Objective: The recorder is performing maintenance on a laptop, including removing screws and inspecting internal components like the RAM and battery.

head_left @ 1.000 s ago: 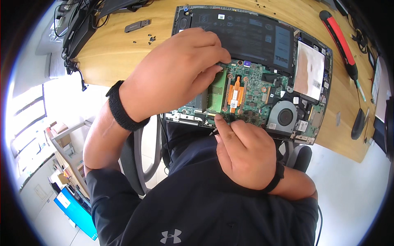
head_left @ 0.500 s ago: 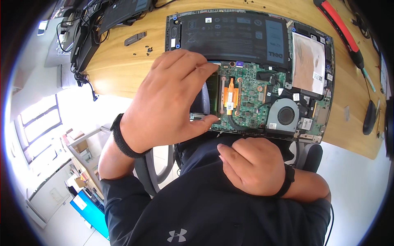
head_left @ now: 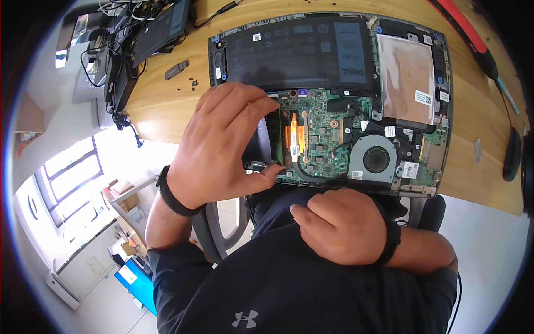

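Observation:
An opened laptop (head_left: 325, 145) lies on the wooden table with its insides bare. My left hand (head_left: 219, 139) reaches over its left part. Thumb and fingertips are closed on opposite ends of a dark green memory module (head_left: 275, 133), left of the copper heat sink (head_left: 295, 133); the palm hides part of what lies beneath. Close to the laptop's near edge, my right hand (head_left: 345, 225) is curled closed. Whether it holds anything is hidden. The laptop's black battery (head_left: 300, 55) fills the far side, and a round fan (head_left: 375, 158) sits at near right.
Small dark screws (head_left: 193, 83) and a grey USB stick (head_left: 177, 69) lie left of the laptop. Black devices and tangled cables (head_left: 119, 72) crowd the far left. A red-and-black tool (head_left: 470, 39) with a pale tip lies at right, beside a dark handle (head_left: 512, 156).
The view has shifted, so the laptop appears farther left. My left hand stays at the memory module's ends. My right hand remains closed near the laptop's near edge.

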